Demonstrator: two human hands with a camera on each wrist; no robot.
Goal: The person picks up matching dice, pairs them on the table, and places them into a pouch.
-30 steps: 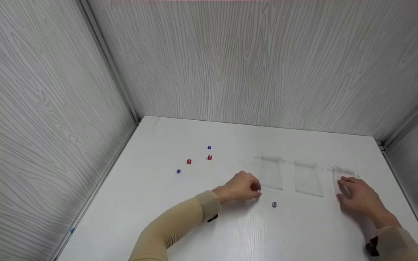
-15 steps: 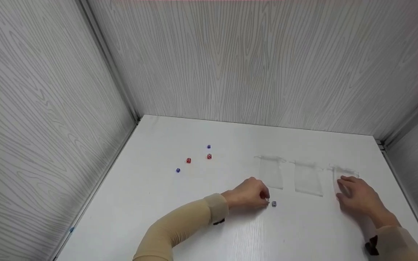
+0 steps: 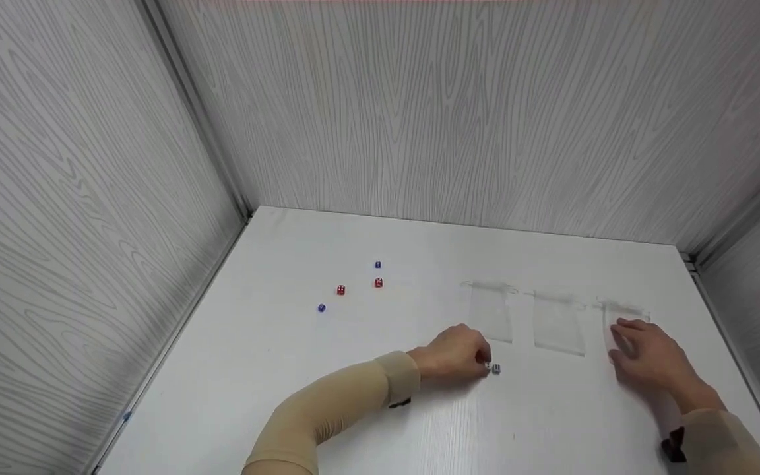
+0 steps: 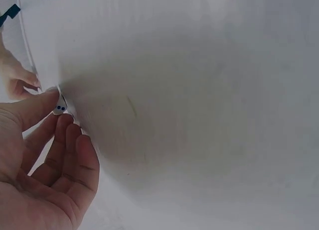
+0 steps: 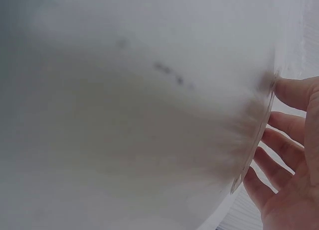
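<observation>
Thumb and fingertips of my left hand [image 3: 454,353] pinch a small white die with dark dots [image 4: 60,106], low over the white table. Just right of it, a second white die [image 3: 497,369] lies on the table, so close that I cannot tell whether the two touch. My right hand [image 3: 654,356] rests on the rightmost of three sheer drawstring pouches [image 3: 611,330], its fingers spread and loosely bent over the pouch. In the right wrist view, the fingertips press along the clear pouch's edge [image 5: 259,130].
Two more flat pouches, the left one [image 3: 491,313] and the middle one [image 3: 558,323], lie in a row. Farther left sit two red dice, one [image 3: 341,290] near the other [image 3: 379,283], and two smaller blue dice [image 3: 321,308]. Grained panels [image 3: 419,119] wall the table.
My left hand has moved right and slightly toward me, bringing its die up beside the second white die. The right hand stays in place on its pouch.
</observation>
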